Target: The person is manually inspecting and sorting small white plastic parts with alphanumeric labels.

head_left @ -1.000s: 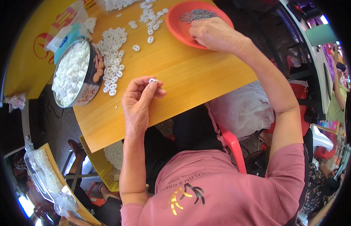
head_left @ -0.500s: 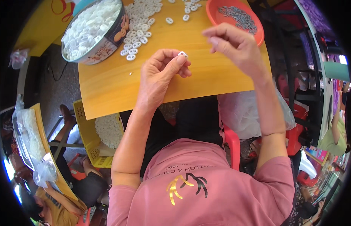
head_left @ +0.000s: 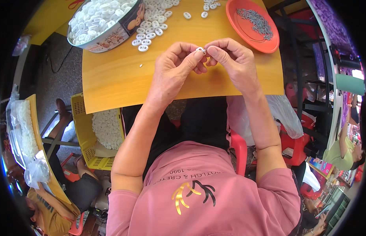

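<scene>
Between the thumb and fingers of my left hand (head_left: 170, 69) is a small white oval plastic piece with holes (head_left: 199, 49). My right hand (head_left: 237, 65) is closed in a pinch right against that piece, over the front half of the table. A tiny greyish bit shows between the two hands' fingertips, too small to name. Similar white two-holed pieces (head_left: 147, 36) lie loose on the yellow-brown table (head_left: 124, 84), left of centre. Beyond my right hand, an orange-red plate (head_left: 272, 44) holds a heap of small grey metal parts (head_left: 257, 24), perhaps springs.
A round printed tin (head_left: 108, 42) full of white pieces stands at the table's far left. Below on the left, a yellow crate (head_left: 81, 118) holds more. A clear plastic bag (head_left: 287, 114) hangs right of my lap. Another person (head_left: 59, 208) sits at the lower left.
My right hand has come left from beside the plate to meet my left hand at the white piece. The whole view has shifted slightly.
</scene>
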The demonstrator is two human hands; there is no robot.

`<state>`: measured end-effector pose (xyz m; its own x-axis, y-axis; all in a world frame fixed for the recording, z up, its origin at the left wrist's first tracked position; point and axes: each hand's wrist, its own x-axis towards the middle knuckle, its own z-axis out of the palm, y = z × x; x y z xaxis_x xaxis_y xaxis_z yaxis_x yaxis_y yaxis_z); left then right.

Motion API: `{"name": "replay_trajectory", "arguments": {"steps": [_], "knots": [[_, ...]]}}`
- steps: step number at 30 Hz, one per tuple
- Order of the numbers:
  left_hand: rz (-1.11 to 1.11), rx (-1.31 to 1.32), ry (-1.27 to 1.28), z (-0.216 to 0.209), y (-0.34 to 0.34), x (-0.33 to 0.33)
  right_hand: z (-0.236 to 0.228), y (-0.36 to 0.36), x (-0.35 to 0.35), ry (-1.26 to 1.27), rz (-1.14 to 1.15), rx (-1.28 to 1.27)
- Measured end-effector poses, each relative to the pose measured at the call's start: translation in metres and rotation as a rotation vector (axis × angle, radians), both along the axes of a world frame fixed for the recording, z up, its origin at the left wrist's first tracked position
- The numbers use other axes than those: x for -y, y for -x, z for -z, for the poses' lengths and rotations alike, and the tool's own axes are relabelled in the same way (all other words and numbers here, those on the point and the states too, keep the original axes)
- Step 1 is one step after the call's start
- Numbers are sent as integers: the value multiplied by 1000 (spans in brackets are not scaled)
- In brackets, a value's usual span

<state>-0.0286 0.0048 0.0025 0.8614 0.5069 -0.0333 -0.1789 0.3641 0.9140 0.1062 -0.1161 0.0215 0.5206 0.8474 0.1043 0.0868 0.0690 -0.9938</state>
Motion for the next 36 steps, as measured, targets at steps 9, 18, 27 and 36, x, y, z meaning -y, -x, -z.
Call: {"name": "replay_trajectory", "arguments": {"steps": [9,18,27,36], "knots": [[-6,-3,-28,2,0,0,-4,5,-1,21,29,84],[-35,-19,-54,5,-4,1,-1,9,-7,28,144,468],[-43,-9,-23,3,-7,-3,-6,-2,-12,-59,118,760],[-62,-22,-47,4,-6,1,-8,-5,-17,-105,59,1008]]}}
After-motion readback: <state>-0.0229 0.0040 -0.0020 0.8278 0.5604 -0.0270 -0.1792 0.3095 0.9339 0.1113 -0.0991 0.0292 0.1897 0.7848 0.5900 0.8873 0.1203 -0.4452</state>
